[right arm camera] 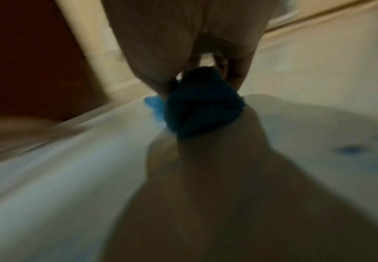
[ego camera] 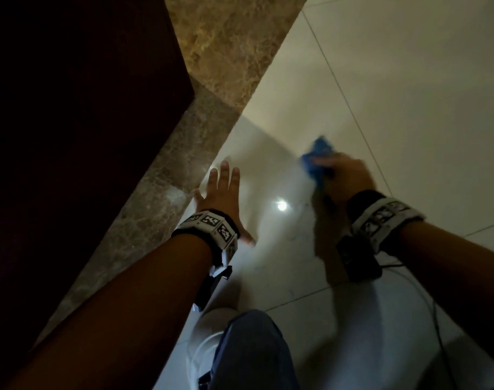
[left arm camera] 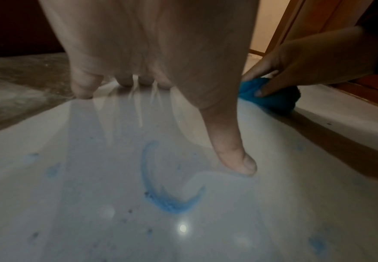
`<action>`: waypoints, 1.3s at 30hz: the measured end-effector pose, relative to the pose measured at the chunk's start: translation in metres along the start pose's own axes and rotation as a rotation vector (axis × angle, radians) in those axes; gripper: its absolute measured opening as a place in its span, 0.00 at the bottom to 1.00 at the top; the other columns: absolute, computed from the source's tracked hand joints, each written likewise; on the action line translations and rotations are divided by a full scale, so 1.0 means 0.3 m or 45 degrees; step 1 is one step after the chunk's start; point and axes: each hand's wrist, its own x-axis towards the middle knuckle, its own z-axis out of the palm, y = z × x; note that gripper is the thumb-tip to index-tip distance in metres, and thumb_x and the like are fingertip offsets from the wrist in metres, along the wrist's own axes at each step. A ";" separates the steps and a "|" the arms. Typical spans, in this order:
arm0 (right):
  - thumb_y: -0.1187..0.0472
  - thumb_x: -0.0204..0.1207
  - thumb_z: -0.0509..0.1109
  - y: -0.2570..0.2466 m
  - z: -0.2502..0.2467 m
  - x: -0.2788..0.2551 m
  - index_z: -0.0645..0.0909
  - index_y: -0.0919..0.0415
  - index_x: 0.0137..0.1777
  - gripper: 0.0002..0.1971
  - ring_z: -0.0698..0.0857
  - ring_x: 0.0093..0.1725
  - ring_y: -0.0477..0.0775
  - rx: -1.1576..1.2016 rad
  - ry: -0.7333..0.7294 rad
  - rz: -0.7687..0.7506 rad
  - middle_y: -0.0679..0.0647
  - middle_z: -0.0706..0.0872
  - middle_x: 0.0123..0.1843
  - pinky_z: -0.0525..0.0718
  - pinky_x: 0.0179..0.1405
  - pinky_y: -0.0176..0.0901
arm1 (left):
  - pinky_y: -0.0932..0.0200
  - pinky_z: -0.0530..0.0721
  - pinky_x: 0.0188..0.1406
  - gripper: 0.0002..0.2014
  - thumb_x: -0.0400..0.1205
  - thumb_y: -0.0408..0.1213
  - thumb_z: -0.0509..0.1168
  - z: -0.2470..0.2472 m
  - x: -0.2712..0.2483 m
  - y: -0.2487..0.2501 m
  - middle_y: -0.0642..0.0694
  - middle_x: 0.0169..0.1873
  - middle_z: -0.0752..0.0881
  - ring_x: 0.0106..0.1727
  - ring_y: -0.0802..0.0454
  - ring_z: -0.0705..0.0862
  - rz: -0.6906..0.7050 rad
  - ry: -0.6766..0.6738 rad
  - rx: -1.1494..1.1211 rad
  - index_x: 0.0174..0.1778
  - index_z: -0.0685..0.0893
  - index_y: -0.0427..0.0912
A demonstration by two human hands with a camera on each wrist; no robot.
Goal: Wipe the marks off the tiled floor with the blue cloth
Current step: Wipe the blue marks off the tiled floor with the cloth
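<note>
My right hand point(ego camera: 341, 175) grips a bunched blue cloth point(ego camera: 317, 159) and holds it down on the pale tiled floor point(ego camera: 409, 94); the hand is motion-blurred. From the right wrist the cloth point(right arm camera: 203, 104) is a dark blue wad under the curled fingers. My left hand point(ego camera: 223, 195) lies flat on the floor with fingers spread, left of the cloth. Under it, the left wrist view has a curved blue smear point(left arm camera: 161, 193) beside the thumb point(left arm camera: 235, 156), with small blue spots around, and the cloth point(left arm camera: 268, 95) in my right hand point(left arm camera: 295, 60) at the right. A further blue spot point(right arm camera: 351, 150) lies right of the cloth.
A brown marble threshold strip point(ego camera: 212, 80) runs diagonally on the left, beside a dark wooden door or panel point(ego camera: 71, 122). My knee in blue trousers point(ego camera: 254, 350) is at the bottom. A thin cable point(ego camera: 434, 305) trails on the floor under my right forearm. A lamp glare point(ego camera: 281, 205) shines between the hands.
</note>
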 end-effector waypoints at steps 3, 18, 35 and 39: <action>0.61 0.74 0.62 0.037 -0.021 0.018 0.79 0.52 0.69 0.22 0.75 0.68 0.68 0.005 0.130 0.317 0.63 0.75 0.72 0.68 0.70 0.48 | 0.31 0.46 0.80 0.76 0.60 0.64 0.80 -0.010 0.001 0.017 0.40 0.79 0.23 0.82 0.40 0.29 -0.039 -0.044 0.066 0.80 0.24 0.42; 0.65 0.76 0.63 0.076 0.008 -0.037 0.78 0.49 0.69 0.22 0.73 0.72 0.63 0.142 0.138 0.335 0.58 0.73 0.75 0.68 0.74 0.53 | 0.36 0.45 0.81 0.76 0.57 0.58 0.83 -0.068 0.072 0.153 0.44 0.82 0.28 0.84 0.44 0.32 0.250 0.042 0.153 0.82 0.29 0.43; 0.61 0.79 0.61 -0.018 0.079 -0.135 0.71 0.45 0.74 0.24 0.70 0.72 0.65 0.140 0.135 0.487 0.53 0.62 0.81 0.61 0.73 0.42 | 0.36 0.45 0.81 0.76 0.57 0.60 0.83 -0.067 0.085 0.144 0.46 0.82 0.27 0.83 0.45 0.32 0.268 0.048 0.175 0.82 0.28 0.44; 0.59 0.78 0.62 -0.204 0.136 -0.112 0.69 0.43 0.75 0.25 0.74 0.67 0.66 -0.055 -0.080 0.155 0.51 0.61 0.81 0.71 0.69 0.47 | 0.36 0.45 0.82 0.76 0.58 0.62 0.81 -0.066 0.089 0.141 0.46 0.82 0.27 0.84 0.45 0.32 0.269 0.053 0.192 0.82 0.28 0.44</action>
